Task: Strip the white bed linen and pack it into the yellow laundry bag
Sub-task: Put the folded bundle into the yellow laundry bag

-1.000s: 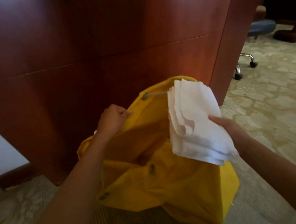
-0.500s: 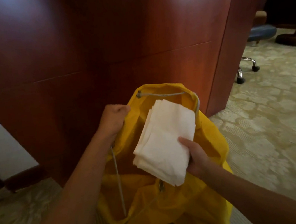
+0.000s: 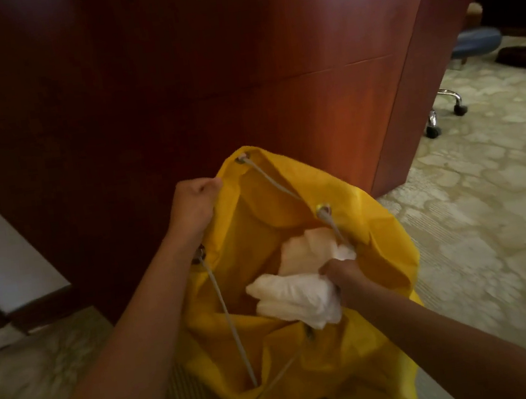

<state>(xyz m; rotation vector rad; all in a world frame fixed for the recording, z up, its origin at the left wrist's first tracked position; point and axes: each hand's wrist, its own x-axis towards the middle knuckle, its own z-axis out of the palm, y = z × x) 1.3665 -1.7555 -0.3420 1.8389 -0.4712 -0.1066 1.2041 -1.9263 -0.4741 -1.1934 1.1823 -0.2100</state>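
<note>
one bundle of linen (image 3: 296, 298) inside bag (image 3: 368, 352) mouth | right hand (image 3: 340, 277) grips it | left hand (image 3: 194, 205) clutches bag rim | release left; bed unseen

the left hand (image 3: 196, 204) grips the rim of the yellow bag (image 3: 391, 343), holding its mouth open. the right hand (image 3: 342, 277) clutches crumpled white linen (image 3: 296, 295) inside the opening. a grey cord (image 3: 229, 321) hangs across the mouth. the bag sits on patterned carpet (image 3: 489, 203) against a dark wood panel (image 3: 172, 77).
</note>
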